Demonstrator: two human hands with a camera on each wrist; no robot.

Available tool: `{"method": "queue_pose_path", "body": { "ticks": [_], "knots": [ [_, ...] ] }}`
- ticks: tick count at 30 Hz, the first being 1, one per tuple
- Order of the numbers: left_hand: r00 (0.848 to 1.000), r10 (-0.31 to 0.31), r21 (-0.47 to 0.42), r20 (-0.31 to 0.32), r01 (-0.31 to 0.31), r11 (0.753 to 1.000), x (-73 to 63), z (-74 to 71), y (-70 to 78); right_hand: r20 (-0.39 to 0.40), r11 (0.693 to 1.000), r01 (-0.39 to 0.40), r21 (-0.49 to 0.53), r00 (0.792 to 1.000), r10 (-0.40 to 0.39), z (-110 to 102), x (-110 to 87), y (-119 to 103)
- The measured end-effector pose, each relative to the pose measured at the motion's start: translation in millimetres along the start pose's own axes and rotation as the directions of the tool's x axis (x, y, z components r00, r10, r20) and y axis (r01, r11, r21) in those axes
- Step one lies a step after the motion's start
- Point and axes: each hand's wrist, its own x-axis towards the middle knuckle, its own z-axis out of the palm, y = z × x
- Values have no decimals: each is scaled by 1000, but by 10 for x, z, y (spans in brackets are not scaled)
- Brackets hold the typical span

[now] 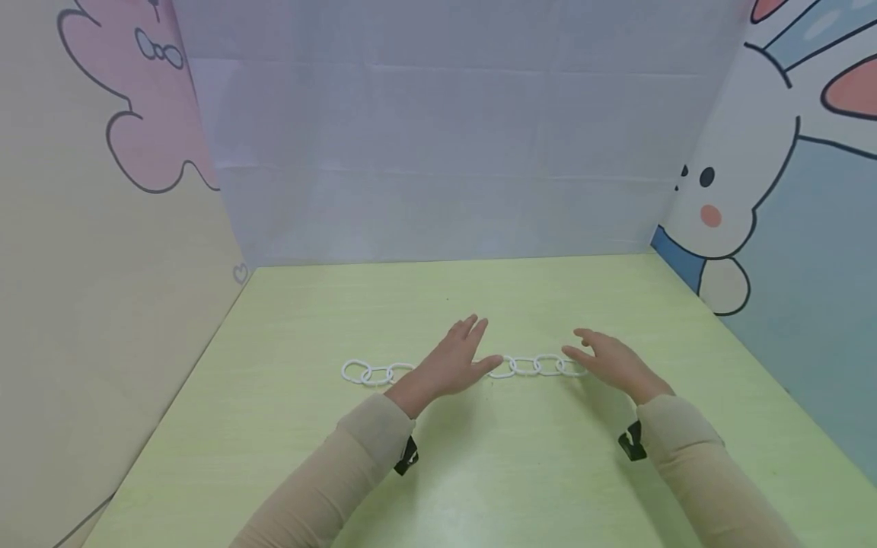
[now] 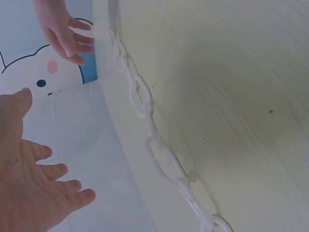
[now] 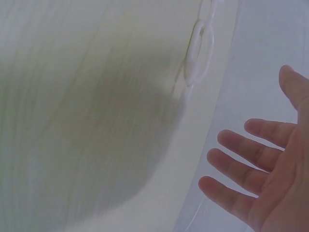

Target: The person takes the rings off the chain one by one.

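Observation:
A white plastic chain of oval links lies stretched left to right across the table. My left hand hovers over the chain's middle and hides some links in the head view. Its fingers are spread and hold nothing, and the left wrist view shows a gap between the hand and the chain. Near the chain's right end is my right hand, fingers loosely extended with nothing in them. In the right wrist view that hand stands apart from the end links.
The pale green table carries the chain. A white sheet hangs along its back edge. Walls with cartoon drawings, among them a rabbit on the right, stand at both sides. A black strap shows under the right wrist.

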Motion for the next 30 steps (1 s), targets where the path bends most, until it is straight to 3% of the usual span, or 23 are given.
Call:
{"method": "queue_pose_path", "body": {
  "ticks": [17,30],
  "knots": [
    [1000,17,10,24,-17,1000,5,110,3,10,1000,22,12,1000,-22,67,-34,85],
    [999,26,-55,30,-24,998,19,180,37,-14,997,73,4,997,-73,114,-37,106]
  ]
}}
